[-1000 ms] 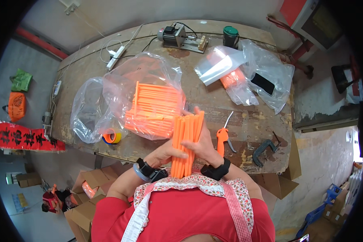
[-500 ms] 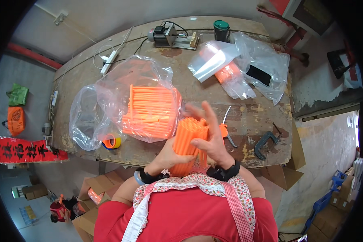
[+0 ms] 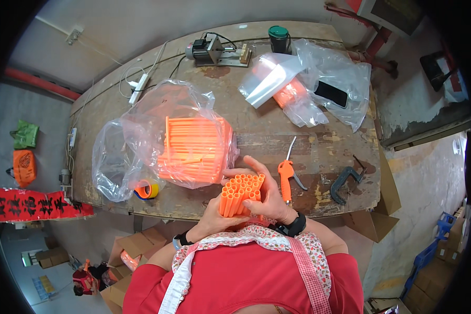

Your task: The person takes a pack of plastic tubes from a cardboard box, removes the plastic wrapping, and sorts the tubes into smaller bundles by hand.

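Both hands clasp a bundle of orange plastic tubes (image 3: 239, 194) close to my chest, the open tube ends facing up at the camera. My left hand (image 3: 210, 217) cups the bundle from below and the left. My right hand (image 3: 267, 196) wraps its right side, fingers stretched over the top. Just beyond the bundle, a large stack of the same orange tubes (image 3: 193, 149) lies inside an open clear plastic bag (image 3: 118, 152) on the worn wooden table (image 3: 277, 138).
Orange-handled cutters (image 3: 286, 175) and a black clamp (image 3: 344, 183) lie right of my hands. A tape roll (image 3: 146, 189) sits at the near edge. Farther back: clear bags (image 3: 329, 78) with orange tubes and a black phone (image 3: 331, 94), a small motor (image 3: 212, 51), a dark jar (image 3: 279, 37), a power strip (image 3: 139, 87).
The bundle has been tipped from lying lengthways across the table edge to standing on end against my chest, tube mouths now facing up. My right hand shifted over its side.
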